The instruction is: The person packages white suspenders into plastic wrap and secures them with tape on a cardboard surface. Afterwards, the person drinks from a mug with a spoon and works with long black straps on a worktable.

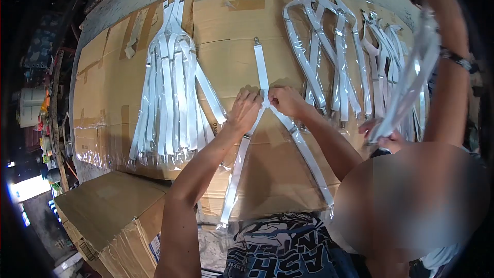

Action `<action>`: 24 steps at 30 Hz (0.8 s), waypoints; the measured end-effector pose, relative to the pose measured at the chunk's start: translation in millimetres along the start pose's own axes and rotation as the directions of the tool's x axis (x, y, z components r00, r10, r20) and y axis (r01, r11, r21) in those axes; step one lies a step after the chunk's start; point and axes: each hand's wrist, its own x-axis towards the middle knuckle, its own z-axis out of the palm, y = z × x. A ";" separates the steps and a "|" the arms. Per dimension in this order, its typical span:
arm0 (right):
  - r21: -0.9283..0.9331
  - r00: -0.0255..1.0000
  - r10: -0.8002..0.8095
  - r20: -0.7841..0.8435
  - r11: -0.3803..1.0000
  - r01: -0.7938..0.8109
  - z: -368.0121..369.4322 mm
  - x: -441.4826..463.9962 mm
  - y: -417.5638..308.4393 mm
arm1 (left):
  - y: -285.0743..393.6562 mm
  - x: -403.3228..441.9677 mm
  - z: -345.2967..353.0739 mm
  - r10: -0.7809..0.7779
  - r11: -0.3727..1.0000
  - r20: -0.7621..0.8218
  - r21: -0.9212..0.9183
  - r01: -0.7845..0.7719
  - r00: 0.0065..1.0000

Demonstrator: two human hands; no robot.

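Observation:
A pair of white suspenders (306,160) lies spread in front of me in an upside-down Y, its single strap pointing away and its two long straps toward me. My left hand (246,107) is closed, fingertips pinching the left side of the junction where the straps meet. From the other side my right hand (288,102) is closed on the same junction, its fingers curled. A metal clip (257,41) tips the far strap. The exact spot under my fingertips is partly hidden.
Flattened cardboard (231,25) covers the table. A stack of white suspenders (170,87) in clear plastic lies left, with more suspenders (314,36) at the right. Close on my right, a co-worker's arm (450,87) lifts wrapped suspenders (406,92). A cardboard box (110,201) stands front left.

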 end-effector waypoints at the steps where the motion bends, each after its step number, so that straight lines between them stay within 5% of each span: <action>1: -0.001 1.000 0.008 -0.006 1.000 -0.008 1.0 0.7 0.1 | 0.6 0.9 -0.7 -0.011 1.000 -0.019 -0.006 0.011 1.000; 8: -0.021 0.996 0.089 0.001 0.996 -0.089 -3.4 -2.5 -11.3 | -3.9 0.8 11.4 -0.004 0.999 -0.063 0.036 0.006 0.998; 12: -0.035 0.998 0.056 -0.037 0.998 -0.057 1.6 -2.3 -7.2 | -9.1 9.3 21.2 -0.036 0.997 0.157 0.072 0.025 0.987; 18: -0.050 0.982 -0.175 -0.072 0.984 0.172 20.2 13.5 30.3 | -16.6 5.1 67.8 -0.087 0.996 0.023 0.031 0.086 0.996; 24: -0.098 0.991 -0.127 -0.036 0.988 0.123 16.3 17.1 27.8 | -4.5 8.8 16.2 -0.014 1.000 -0.090 -0.027 0.012 0.996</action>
